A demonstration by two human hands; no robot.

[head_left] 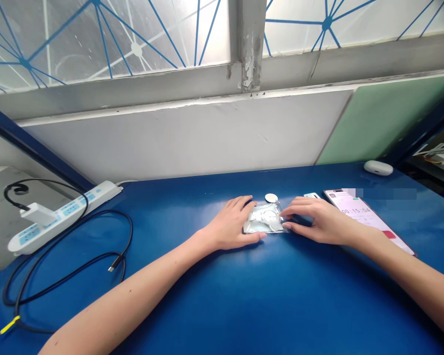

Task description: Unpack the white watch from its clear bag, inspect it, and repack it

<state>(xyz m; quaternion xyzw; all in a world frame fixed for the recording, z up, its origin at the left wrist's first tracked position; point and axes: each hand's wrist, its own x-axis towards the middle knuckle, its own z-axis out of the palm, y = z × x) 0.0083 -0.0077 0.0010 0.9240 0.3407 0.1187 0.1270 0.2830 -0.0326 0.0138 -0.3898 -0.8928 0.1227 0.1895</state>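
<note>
Head camera: we rest our bare left hand (pixel 232 226), fingers apart, against a clear, shiny, rectangular plastic pouch (pixel 258 227) between both hands' fingers; whether our bare right hand (pixel 321 223), fingertips at the pouch's edge, pinches it, we cannot tell.

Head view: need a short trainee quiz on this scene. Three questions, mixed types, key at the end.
1. True or false: the left hand is on the power strip.
2. Which is plugged into the power strip?
A) a desk lamp
B) a white power adapter
C) a fan
3. Fill in: the smartphone is partly hidden by the ___ forearm.

Key:
1. False; it is at the clear plastic bag.
2. B
3. right
</note>
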